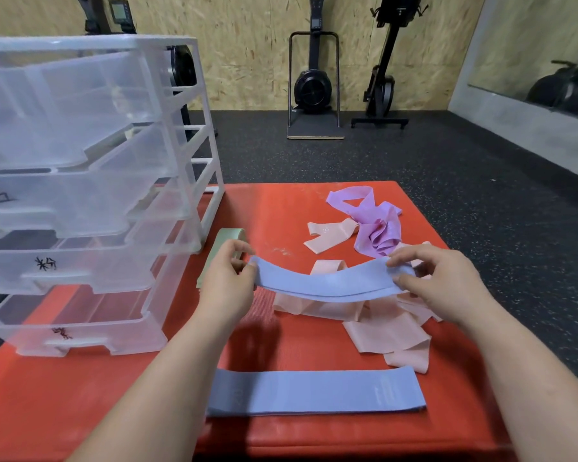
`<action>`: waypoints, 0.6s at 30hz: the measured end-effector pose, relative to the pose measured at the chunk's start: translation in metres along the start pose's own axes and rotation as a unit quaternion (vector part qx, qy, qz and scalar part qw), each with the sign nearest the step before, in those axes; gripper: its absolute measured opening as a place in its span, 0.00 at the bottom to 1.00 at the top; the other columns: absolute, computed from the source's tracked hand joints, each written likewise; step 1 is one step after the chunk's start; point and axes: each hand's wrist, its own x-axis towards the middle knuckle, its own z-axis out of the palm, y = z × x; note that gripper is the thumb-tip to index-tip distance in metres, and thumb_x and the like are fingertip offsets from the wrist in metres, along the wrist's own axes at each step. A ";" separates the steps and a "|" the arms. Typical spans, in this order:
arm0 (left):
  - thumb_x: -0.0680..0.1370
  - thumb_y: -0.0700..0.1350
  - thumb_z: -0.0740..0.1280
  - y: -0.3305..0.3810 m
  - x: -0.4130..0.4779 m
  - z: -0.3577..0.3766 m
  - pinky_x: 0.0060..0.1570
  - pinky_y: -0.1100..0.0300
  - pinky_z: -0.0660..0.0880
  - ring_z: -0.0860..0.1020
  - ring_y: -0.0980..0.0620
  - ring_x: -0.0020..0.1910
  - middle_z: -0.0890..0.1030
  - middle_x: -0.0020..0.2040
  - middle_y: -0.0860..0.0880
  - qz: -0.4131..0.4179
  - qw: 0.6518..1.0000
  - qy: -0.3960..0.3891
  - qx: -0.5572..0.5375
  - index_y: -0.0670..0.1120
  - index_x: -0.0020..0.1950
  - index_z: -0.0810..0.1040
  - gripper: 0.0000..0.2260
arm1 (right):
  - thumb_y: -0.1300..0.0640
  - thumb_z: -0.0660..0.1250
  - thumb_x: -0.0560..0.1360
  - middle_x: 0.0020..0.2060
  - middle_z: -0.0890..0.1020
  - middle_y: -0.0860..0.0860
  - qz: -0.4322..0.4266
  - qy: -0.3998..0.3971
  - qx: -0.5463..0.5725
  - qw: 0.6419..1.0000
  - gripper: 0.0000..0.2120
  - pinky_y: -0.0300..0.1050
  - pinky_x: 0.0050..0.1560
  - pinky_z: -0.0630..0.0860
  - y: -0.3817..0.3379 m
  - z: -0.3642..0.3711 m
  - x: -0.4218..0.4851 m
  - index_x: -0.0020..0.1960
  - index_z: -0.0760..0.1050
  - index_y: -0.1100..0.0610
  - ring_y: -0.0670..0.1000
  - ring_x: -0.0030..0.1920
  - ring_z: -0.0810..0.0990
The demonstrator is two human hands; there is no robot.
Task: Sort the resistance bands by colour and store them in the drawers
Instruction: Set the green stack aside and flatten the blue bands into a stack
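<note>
- A red mat (114, 395) with a slightly textured top lies on the floor, its far edge straight and its corners rounded.
- The floor (347, 155) is dark rubber with pale speckles.
- The back wall (247, 45) is clad in wood-chip board.
- A black fan-wheel machine (312, 86) stands against that wall in a tubular frame on a flat wooden base.
- Just right of it, a black rowing machine (382, 81) stands upright.
- At the top left, a small monitor (118, 11) sits on another black machine.
- A mirror (531, 45) hangs on the grey side wall (514, 125), reflecting dark equipment.
</note>
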 end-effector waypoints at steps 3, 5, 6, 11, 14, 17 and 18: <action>0.79 0.34 0.64 0.001 -0.001 0.004 0.37 0.53 0.73 0.76 0.44 0.35 0.82 0.38 0.46 -0.019 0.999 -0.034 0.004 0.50 0.45 0.84 0.14 | 0.66 0.75 0.70 0.57 0.83 0.35 -0.018 0.015 0.006 1.000 0.20 0.49 0.44 0.82 -0.003 -0.002 0.000 0.47 0.85 0.41 0.45 0.37 0.80; 0.78 0.33 0.62 0.004 -0.004 0.004 0.38 0.55 0.73 0.77 0.49 0.36 0.85 0.41 0.46 -0.027 0.998 -0.053 0.014 0.51 0.45 0.87 0.17 | 0.67 0.76 0.70 0.57 0.83 0.37 -0.029 0.029 0.014 0.999 0.17 0.44 0.45 0.80 -0.004 -0.002 -0.001 0.46 0.86 0.44 0.45 0.37 0.80; 0.78 0.33 0.61 0.006 -0.006 0.004 0.39 0.58 0.75 0.78 0.53 0.36 0.86 0.43 0.48 -0.027 0.997 -0.064 0.017 0.51 0.47 0.88 0.19 | 0.66 0.77 0.70 0.54 0.84 0.38 -0.032 0.034 0.012 0.999 0.15 0.41 0.46 0.79 -0.004 -0.002 0.000 0.45 0.86 0.45 0.44 0.38 0.81; 0.78 0.32 0.68 0.008 -0.011 0.002 0.42 0.72 0.74 0.82 0.65 0.41 0.86 0.47 0.56 0.037 0.992 -0.106 0.055 0.52 0.56 0.87 0.16 | 0.65 0.80 0.68 0.45 0.87 0.41 0.002 -0.037 -0.011 0.999 0.16 0.28 0.49 0.78 0.004 -0.001 0.000 0.50 0.87 0.47 0.37 0.45 0.84; 0.78 0.39 0.75 0.006 -0.011 0.001 0.39 0.74 0.72 0.79 0.64 0.37 0.85 0.41 0.56 0.069 0.992 -0.086 0.068 0.51 0.52 0.88 0.07 | 0.70 0.73 0.68 0.50 0.85 0.38 0.015 -0.091 -0.073 0.993 0.25 0.26 0.47 0.76 0.010 0.001 -0.001 0.58 0.85 0.47 0.37 0.47 0.83; 0.79 0.45 0.76 0.006 -0.010 0.004 0.37 0.73 0.69 0.77 0.60 0.37 0.82 0.42 0.55 0.100 0.989 -0.062 0.084 0.52 0.50 0.87 0.02 | 0.66 0.74 0.70 0.50 0.80 0.36 0.007 -0.097 -0.142 0.985 0.25 0.32 0.40 0.72 0.011 0.005 -0.004 0.62 0.82 0.43 0.40 0.47 0.80; 0.79 0.47 0.76 0.008 -0.011 0.005 0.40 0.74 0.69 0.77 0.59 0.40 0.80 0.44 0.55 0.112 0.988 -0.053 0.093 0.53 0.50 0.87 0.01 | 0.63 0.76 0.71 0.51 0.79 0.37 -0.011 -0.092 -0.152 0.984 0.24 0.35 0.42 0.72 0.009 0.007 -0.005 0.62 0.81 0.42 0.41 0.48 0.79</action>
